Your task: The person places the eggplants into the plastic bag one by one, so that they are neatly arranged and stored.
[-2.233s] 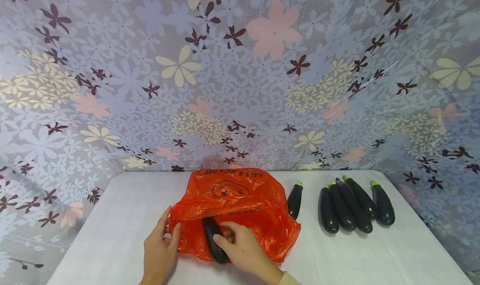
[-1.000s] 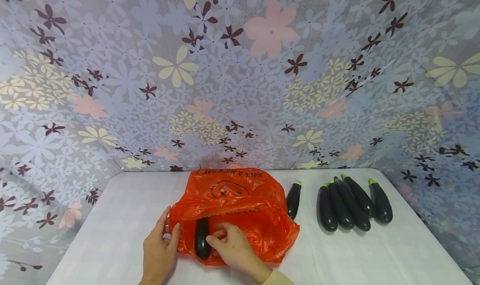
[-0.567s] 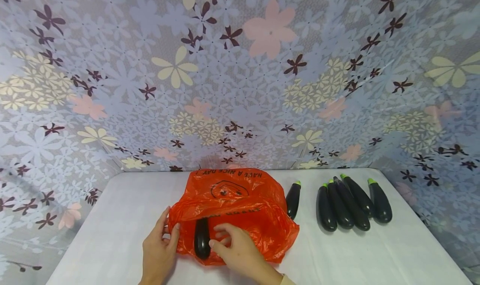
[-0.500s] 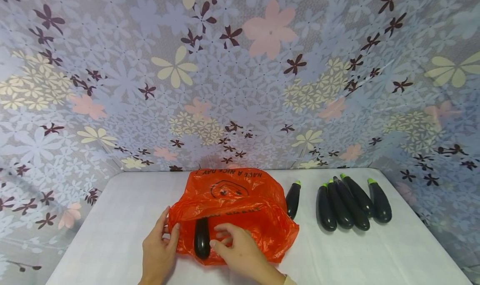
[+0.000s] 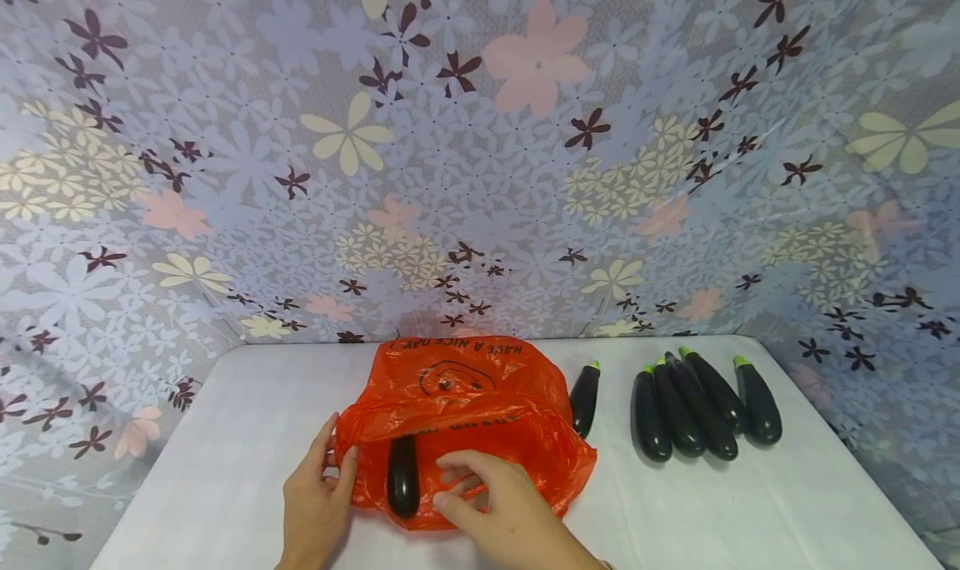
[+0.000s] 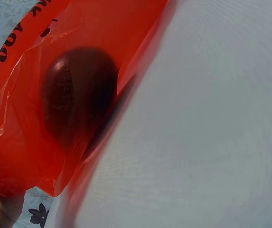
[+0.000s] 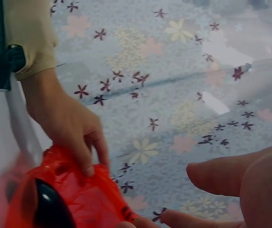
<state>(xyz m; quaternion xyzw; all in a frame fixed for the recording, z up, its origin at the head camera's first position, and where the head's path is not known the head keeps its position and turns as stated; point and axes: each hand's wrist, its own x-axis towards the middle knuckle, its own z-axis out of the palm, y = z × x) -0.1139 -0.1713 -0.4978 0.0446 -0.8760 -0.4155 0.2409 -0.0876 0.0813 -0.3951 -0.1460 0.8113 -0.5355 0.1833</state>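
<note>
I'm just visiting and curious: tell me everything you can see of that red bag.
The red bag looks like thin, crinkled, partly see-through plastic with a face-like drawing and upside-down lettering in black. It lies on the white table, its open mouth toward the person. A dark eggplant lies in the mouth, its far end under the upper layer. The left hand holds the bag's left edge; whether the right hand touches it is unclear.

The bag partly hides the eggplant inside.
</note>
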